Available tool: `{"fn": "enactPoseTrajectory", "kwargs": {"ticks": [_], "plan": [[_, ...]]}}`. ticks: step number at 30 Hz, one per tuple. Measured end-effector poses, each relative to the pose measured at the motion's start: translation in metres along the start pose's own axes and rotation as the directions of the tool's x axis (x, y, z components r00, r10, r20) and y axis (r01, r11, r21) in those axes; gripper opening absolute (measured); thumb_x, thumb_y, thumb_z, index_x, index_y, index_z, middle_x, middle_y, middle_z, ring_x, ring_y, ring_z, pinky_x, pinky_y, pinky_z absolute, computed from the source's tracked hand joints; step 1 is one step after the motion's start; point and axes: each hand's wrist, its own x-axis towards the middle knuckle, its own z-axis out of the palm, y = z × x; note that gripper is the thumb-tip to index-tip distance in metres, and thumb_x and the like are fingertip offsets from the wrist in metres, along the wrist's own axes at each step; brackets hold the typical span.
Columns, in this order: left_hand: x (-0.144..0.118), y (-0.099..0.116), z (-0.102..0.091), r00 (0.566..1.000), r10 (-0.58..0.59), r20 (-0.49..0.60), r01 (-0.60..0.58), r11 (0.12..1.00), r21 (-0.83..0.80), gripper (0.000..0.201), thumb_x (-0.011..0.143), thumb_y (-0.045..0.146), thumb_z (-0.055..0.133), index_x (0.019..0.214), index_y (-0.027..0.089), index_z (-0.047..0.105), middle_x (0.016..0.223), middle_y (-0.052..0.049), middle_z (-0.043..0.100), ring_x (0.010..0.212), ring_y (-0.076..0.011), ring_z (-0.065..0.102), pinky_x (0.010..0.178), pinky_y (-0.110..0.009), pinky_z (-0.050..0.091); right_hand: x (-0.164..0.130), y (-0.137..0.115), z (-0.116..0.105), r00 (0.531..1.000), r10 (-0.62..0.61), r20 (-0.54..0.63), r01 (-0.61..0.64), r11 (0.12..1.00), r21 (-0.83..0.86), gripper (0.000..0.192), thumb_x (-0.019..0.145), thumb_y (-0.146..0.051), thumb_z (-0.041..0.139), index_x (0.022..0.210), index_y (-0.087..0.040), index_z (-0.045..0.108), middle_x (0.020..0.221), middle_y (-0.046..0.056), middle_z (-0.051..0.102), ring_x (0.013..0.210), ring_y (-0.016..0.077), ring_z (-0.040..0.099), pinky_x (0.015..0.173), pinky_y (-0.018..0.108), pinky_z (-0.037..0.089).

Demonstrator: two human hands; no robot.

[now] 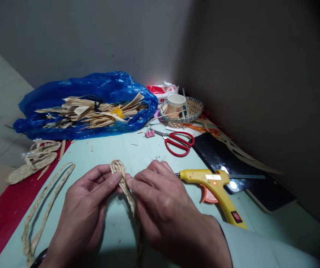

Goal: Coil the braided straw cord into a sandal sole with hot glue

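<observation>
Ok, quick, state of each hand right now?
Left hand: closed, holding the pale tan coiled plant-fibre braid.
Right hand: curled, thumb against that braid; full grip cannot be told.

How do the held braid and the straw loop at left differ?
The held braid is coiled tightly; the straw loop stretches long and open. The left hand and right hand hold the braid; the straw loop lies on the tabletop. Both are pale tan.
</observation>
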Motion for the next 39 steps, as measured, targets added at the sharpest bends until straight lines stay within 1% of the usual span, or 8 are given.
{"fn": "enactPoseTrajectory", "kwargs": {"ticks": [5, 11, 15, 18, 21, 27, 34, 39], "plan": [[0.001, -0.002, 0.000, 1.000, -0.004, 0.020, 0.004, 1.000, -0.014, 0.042, 0.039, 0.027, 0.101, 0.074, 0.019, 0.078, 0.070, 0.001, 0.073, 0.066, -0.0113, 0.065, 0.062, -0.014, 0.058, -0.001, -0.003, -0.002, 0.999, 0.041, 0.021, -0.041, 0.999, 0.003, 0.029, 0.096, -0.011, 0.048, 0.112, -0.004, 0.072, 0.087, 0.010, 0.063, 0.085, 0.0266, 0.049, 0.084, 0.048, 0.046], [-0.001, 0.002, -0.003, 0.996, 0.010, 0.085, -0.007, 0.999, -0.040, 0.042, 0.045, 0.033, 0.101, 0.079, 0.021, 0.078, 0.079, 0.001, 0.071, 0.073, -0.0129, 0.062, 0.067, -0.015, 0.058, 0.000, 0.000, -0.009, 0.994, 0.104, -0.011, -0.103, 0.989, 0.102, 0.034, 0.101, -0.010, 0.047, 0.126, -0.018, 0.068, 0.097, 0.006, 0.070, 0.093, 0.0247, 0.053, 0.095, 0.046, 0.045], [-0.001, 0.004, -0.004, 0.988, 0.044, 0.146, -0.040, 0.999, -0.030, 0.037, 0.058, 0.038, 0.095, 0.088, 0.024, 0.077, 0.087, 0.002, 0.072, 0.078, -0.0132, 0.064, 0.073, -0.018, 0.059, 0.002, 0.003, -0.013, 0.995, 0.086, -0.041, -0.080, 0.989, 0.124, 0.035, 0.099, -0.005, 0.050, 0.125, -0.018, 0.070, 0.101, 0.007, 0.072, 0.094, 0.0240, 0.054, 0.092, 0.044, 0.046], [0.001, 0.003, -0.007, 0.982, 0.070, 0.176, -0.075, 0.997, 0.022, 0.038, 0.066, 0.041, 0.091, 0.098, 0.026, 0.076, 0.076, 0.004, 0.070, 0.066, -0.0117, 0.062, 0.062, -0.017, 0.055, 0.004, 0.002, -0.016, 0.996, 0.086, 0.023, -0.089, 0.989, 0.115, 0.037, 0.097, -0.002, 0.053, 0.124, -0.019, 0.071, 0.100, 0.007, 0.071, 0.093, 0.0244, 0.055, 0.089, 0.043, 0.048], [0.004, 0.003, -0.010, 0.981, 0.063, 0.185, -0.080, 0.993, 0.083, 0.041, 0.065, 0.041, 0.092, 0.098, 0.024, 0.074, 0.063, 0.003, 0.067, 0.056, -0.0121, 0.061, 0.054, -0.018, 0.051, 0.004, 0.001, -0.016, 0.995, 0.077, 0.057, -0.083, 0.990, 0.117, 0.036, 0.098, -0.002, 0.051, 0.125, -0.017, 0.070, 0.103, 0.009, 0.071, 0.095, 0.0250, 0.055, 0.088, 0.043, 0.049], [0.006, 0.009, -0.013, 0.983, 0.090, 0.157, -0.109, 0.986, 0.122, 0.043, 0.063, 0.040, 0.092, 0.097, 0.022, 0.073, 0.062, 0.004, 0.067, 0.055, -0.0124, 0.060, 0.053, -0.019, 0.050, 0.003, 0.000, -0.016, 0.990, 0.134, 0.036, -0.138, 0.977, 0.164, 0.025, 0.104, -0.013, 0.052, 0.123, -0.015, 0.068, 0.104, 0.009, 0.071, 0.099, 0.0252, 0.060, 0.095, 0.047, 0.047], [0.003, 0.009, -0.012, 0.967, 0.239, 0.084, -0.250, 0.954, 0.165, 0.038, 0.062, 0.042, 0.093, 0.089, 0.022, 0.075, 0.062, 0.005, 0.066, 0.056, -0.0095, 0.055, 0.052, -0.015, 0.043, -0.001, 0.002, -0.009, 0.991, 0.117, 0.062, -0.121, 0.991, 0.064, 0.024, 0.103, -0.022, 0.058, 0.125, -0.018, 0.069, 0.098, 0.009, 0.069, 0.095, 0.0270, 0.060, 0.094, 0.051, 0.045], [0.001, 0.004, -0.009, 0.951, 0.305, 0.044, -0.308, 0.937, 0.165, 0.033, 0.060, 0.041, 0.093, 0.081, 0.023, 0.075, 0.061, 0.006, 0.065, 0.056, -0.0084, 0.054, 0.053, -0.014, 0.042, -0.003, 0.003, 0.000, 0.996, 0.085, -0.003, -0.085, 0.996, -0.029, 0.023, 0.100, -0.022, 0.063, 0.121, -0.019, 0.069, 0.096, 0.008, 0.068, 0.091, 0.0273, 0.056, 0.087, 0.047, 0.044]]}}
